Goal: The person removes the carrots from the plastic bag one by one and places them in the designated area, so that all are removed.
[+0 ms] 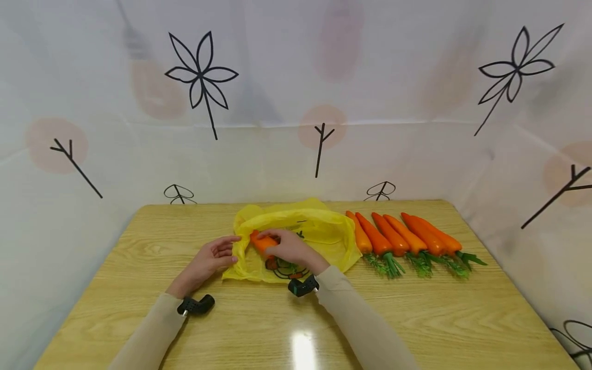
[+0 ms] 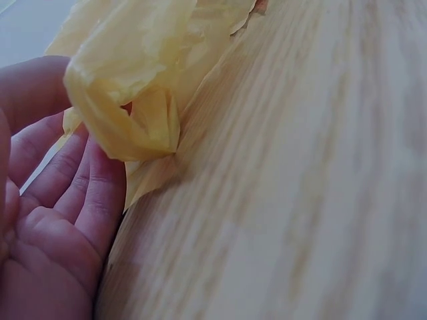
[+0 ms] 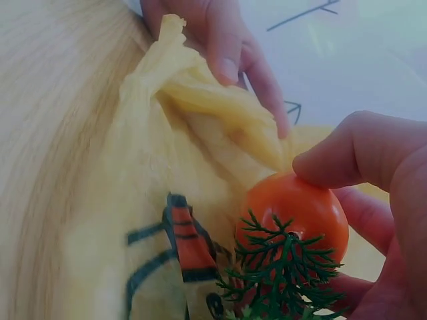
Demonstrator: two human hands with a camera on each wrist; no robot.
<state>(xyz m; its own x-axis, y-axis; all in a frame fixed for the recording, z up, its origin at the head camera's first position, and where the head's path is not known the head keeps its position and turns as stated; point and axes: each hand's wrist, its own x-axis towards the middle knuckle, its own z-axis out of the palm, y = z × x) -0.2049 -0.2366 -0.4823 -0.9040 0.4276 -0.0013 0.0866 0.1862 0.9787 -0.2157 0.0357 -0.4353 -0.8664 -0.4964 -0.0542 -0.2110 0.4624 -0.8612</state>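
Note:
A yellow plastic bag (image 1: 324, 216) lies on the table with its mouth spread wide. My right hand (image 1: 291, 249) reaches into the opening and grips an orange carrot (image 1: 262, 242), thumb on one side and fingers on the other. In the right wrist view, the carrot's thick end (image 3: 300, 200) faces the camera, with green leaves (image 3: 287, 267) below it. My left hand (image 1: 213, 261) is at the bag's left edge, fingers loosely bent. Up close, its fingers (image 2: 100, 187) touch the crumpled yellow rim (image 2: 143, 127) from the outside.
Several carrots (image 1: 393, 234) with green tops lie side by side just right of the bag, tips toward the back. The wooden table (image 1: 259, 329) meets a white patterned cloth (image 1: 277, 154) at the back. Each wrist wears a small black camera (image 1: 196, 305).

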